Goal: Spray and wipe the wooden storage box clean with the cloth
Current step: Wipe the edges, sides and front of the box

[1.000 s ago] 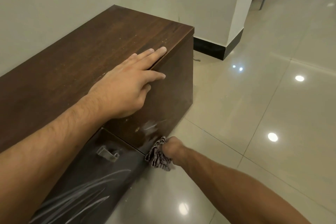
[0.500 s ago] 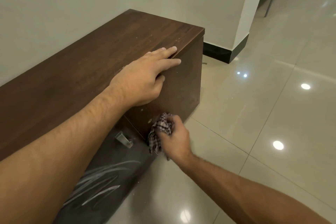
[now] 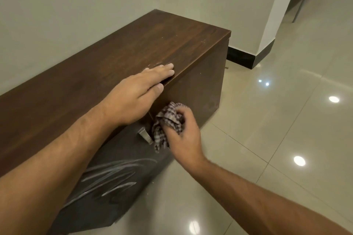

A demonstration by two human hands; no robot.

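Where the two forearms enter from the bottom of the frame, we see pale streaks (image 3: pixel 114 173) smeared across the dark front panel of the wooden storage box (image 3: pixel 107 66), in the lower left. Just above them a small metal handle (image 3: pixel 145 136) sticks out of that front face. Right beside the handle is the checked cloth (image 3: pixel 162 131), bunched in the right hand (image 3: pixel 184 135). The fingers of that hand curl round the cloth and hold it against the front face, near the middle of the frame. We cannot tell how much of the cloth lies flat on the wood, since the hand covers it.

Up and to the left, the left hand (image 3: pixel 136 95) rests palm down on the box's top at its front edge, fingers straight and close together, holding nothing. The two hands are near each other but apart, the left on top and the right below it on the front.

The box stands on the glossy tiled floor (image 3: pixel 267 139) against the pale wall (image 3: pixel 95 5). Its long axis runs from the lower left of the frame to the upper middle, with the long front face turned toward the lower right. Beyond the far end, a white pillar (image 3: pixel 273 15) with dark skirting (image 3: pixel 242 57) stands in the upper right.
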